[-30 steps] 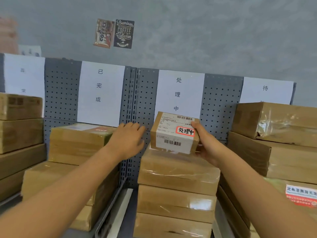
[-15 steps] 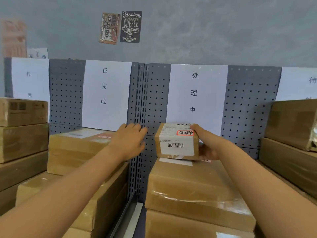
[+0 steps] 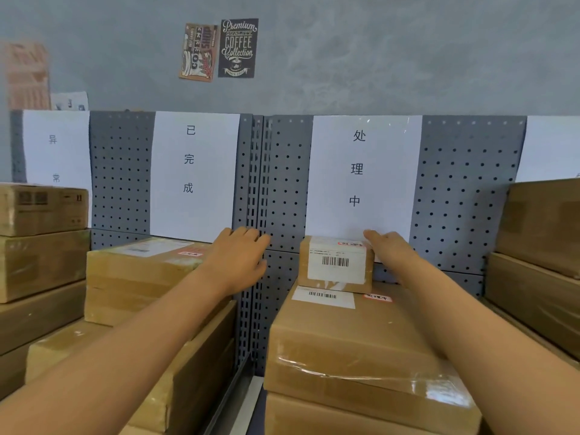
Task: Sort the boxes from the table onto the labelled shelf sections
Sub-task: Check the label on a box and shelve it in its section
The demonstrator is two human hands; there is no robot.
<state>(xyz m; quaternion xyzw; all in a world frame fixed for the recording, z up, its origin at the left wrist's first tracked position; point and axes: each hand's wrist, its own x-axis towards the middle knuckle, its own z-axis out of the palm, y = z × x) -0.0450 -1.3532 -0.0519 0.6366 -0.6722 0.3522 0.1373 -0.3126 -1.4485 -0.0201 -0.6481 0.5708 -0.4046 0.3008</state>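
Observation:
A small brown box [image 3: 335,265] with a white barcode label and a red-edged sticker stands on the top of a stack of larger boxes [image 3: 361,343], under the paper sign 处理中 [image 3: 361,174]. My right hand [image 3: 390,246] lies at the box's right top edge, fingers reaching behind it; whether it still holds the box is unclear. My left hand [image 3: 240,259] hovers with relaxed fingers in front of the shelf's upright post [image 3: 255,309], holding nothing.
Left of the post, a stack of boxes [image 3: 141,277] sits under the sign 已完成 [image 3: 193,174]. Further stacks stand at far left [image 3: 40,243] and far right [image 3: 539,246]. A grey pegboard [image 3: 464,196] backs the shelf.
The small box went from tilted in my right hand down onto the top of the stack, standing against the back panel. The view moved closer to the shelf. My left hand stayed near the post.

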